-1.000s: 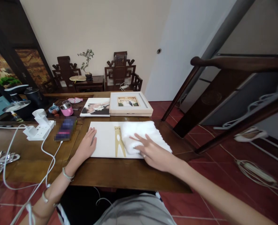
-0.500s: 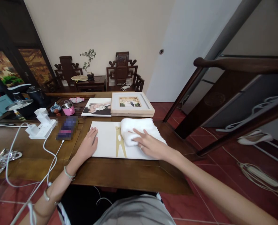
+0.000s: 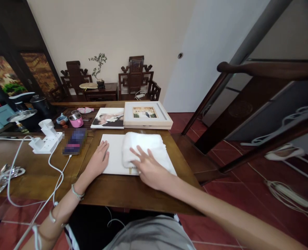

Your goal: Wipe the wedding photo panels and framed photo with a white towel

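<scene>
A folded white towel (image 3: 146,146) lies across the right part of a flat white board (image 3: 112,159) on the wooden table. On top of it, my right hand (image 3: 150,166) presses down with fingers spread and stretched out. My left hand (image 3: 101,158) rests flat along the board's left edge, fingers stretched out, holding nothing. Only a sliver of a yellowish shape (image 3: 130,171) on the board shows below the towel; the towel covers the rest.
Behind the board lie a photo panel (image 3: 109,117) and a light wooden picture frame (image 3: 167,119). To the left are a phone (image 3: 75,140), a white power strip (image 3: 46,146) with cables, a pink cup (image 3: 76,121) and a clear hair clip (image 3: 4,178). A dark chair (image 3: 221,118) stands at right.
My right hand has slid the towel leftward over the board, covering most of the yellowish forked shape. My left hand has stayed at the board's left edge.
</scene>
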A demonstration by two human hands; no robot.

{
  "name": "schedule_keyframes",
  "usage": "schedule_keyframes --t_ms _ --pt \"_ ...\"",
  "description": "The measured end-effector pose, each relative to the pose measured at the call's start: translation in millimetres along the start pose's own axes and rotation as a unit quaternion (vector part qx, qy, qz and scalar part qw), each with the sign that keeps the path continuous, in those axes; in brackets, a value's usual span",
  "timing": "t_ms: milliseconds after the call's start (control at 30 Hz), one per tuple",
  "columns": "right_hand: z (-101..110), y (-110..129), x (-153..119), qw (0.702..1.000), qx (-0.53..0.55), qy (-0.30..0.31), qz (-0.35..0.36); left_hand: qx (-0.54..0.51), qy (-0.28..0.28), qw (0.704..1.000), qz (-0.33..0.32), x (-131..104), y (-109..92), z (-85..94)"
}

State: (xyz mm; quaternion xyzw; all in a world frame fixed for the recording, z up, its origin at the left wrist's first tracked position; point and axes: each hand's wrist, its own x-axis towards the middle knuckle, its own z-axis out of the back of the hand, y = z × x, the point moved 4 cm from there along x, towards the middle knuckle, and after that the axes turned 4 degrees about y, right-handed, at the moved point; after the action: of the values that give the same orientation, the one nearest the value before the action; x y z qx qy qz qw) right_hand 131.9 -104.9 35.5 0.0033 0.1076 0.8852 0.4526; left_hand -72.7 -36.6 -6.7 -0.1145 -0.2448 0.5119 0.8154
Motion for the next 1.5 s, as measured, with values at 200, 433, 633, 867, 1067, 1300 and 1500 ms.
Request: schedule_keyframes --t_ms 200,433,633,867,1067,1300,1500 --pt "-11.6 39.5 -52.6 0.996 0.037 -0.002 0.087 -0.004 -0.009 1.000 -0.003 -0.3 0.1 -0.5" --pt "-3.5 13.2 7.4 0.999 -0.012 -0.008 0.031 0.008 0.000 1.000 0.002 -0.3 0.0 0.4" --pt "7.2 -18.5 80.6 0.998 -0.055 -0.034 -0.003 0.005 0.003 1.000 -0.002 -0.5 0.9 1.0" --pt "-6.2 2.7 62.5 0.996 -0.089 -0.032 0.004 0.003 0.008 1.000 0.001 -0.7 -0.5 1.3" --pt "-12.3 50.7 -1.8 0.995 -0.081 0.026 0.057 0.016 -0.006 1.000 0.001 -0.2 2.3 -1.9" --pt "-7.6 53.3 -7.8 0.992 -0.076 0.040 0.095 0.017 0.001 1.000 -0.006 -0.2 2.8 -1.6" --pt "1.3 7.2 60.1 0.995 -0.088 0.000 0.042 -0.017 0.002 1.000 0.000 -0.9 1.6 -0.4"
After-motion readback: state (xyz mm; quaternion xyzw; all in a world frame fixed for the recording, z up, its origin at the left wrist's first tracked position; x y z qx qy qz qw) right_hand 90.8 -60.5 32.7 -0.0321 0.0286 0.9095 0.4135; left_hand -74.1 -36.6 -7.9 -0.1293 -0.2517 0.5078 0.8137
